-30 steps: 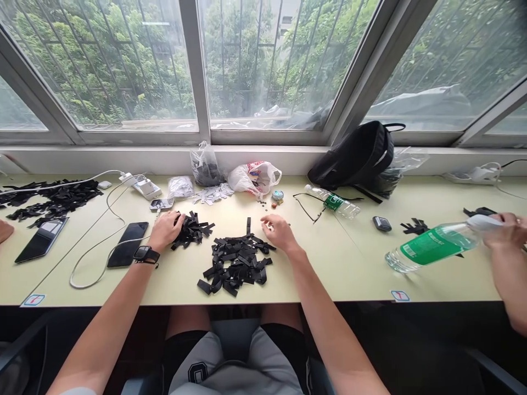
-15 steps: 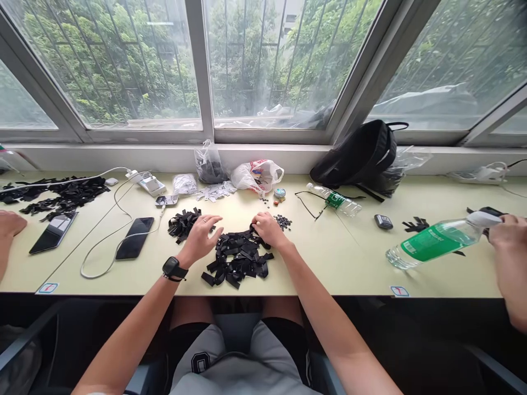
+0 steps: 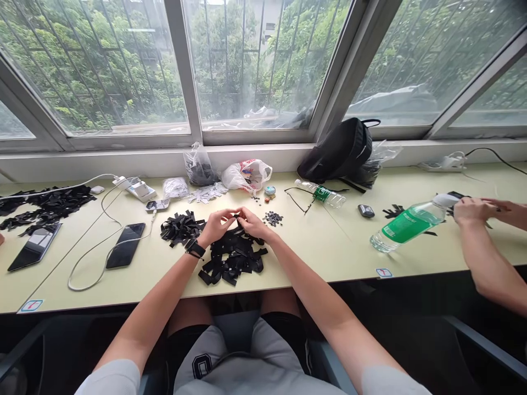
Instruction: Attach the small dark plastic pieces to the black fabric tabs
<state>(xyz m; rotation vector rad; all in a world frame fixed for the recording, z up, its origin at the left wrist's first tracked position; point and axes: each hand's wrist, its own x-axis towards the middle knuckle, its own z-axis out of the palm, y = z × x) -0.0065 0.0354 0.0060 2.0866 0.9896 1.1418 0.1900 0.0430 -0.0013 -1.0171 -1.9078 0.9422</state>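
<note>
Black fabric strips (image 3: pixel 233 262) lie in a loose heap on the desk directly under the person's two hands, with a smaller heap of the same strips (image 3: pixel 180 228) just to its left; the left hand (image 3: pixel 217 226), a black wristwatch (image 3: pixel 195 248) on its wrist, and the right hand (image 3: pixel 254 224) are raised just above the main heap; their fingertips (image 3: pixel 235 213) meet in a close pinch, though whatever lies between them is too small to tell, so neither hand clearly has hold of a strip; half a second earlier the hands were apart and lower, resting on the heap, and now they have come together at its top edge; small dark beads (image 3: pixel 272 218) sit just beyond the right hand, not touching it; a larger spread of black strips (image 3: pixel 47 207) lies well to the left, past two smartphones (image 3: pixel 125 245) (image 3: pixel 35 247) and a white cable (image 3: pixel 107 263); further right, a co-worker's hand (image 3: pixel 471 209) touches the cap end of a green-labelled plastic bottle (image 3: pixel 407 226) lying tilted on the desk, the co-worker's other hand (image 3: pixel 508 213) just beside it; a black backpack (image 3: pixel 335 151) and plastic bags (image 3: pixel 247 175) sit along the back of the desk under the window
</note>
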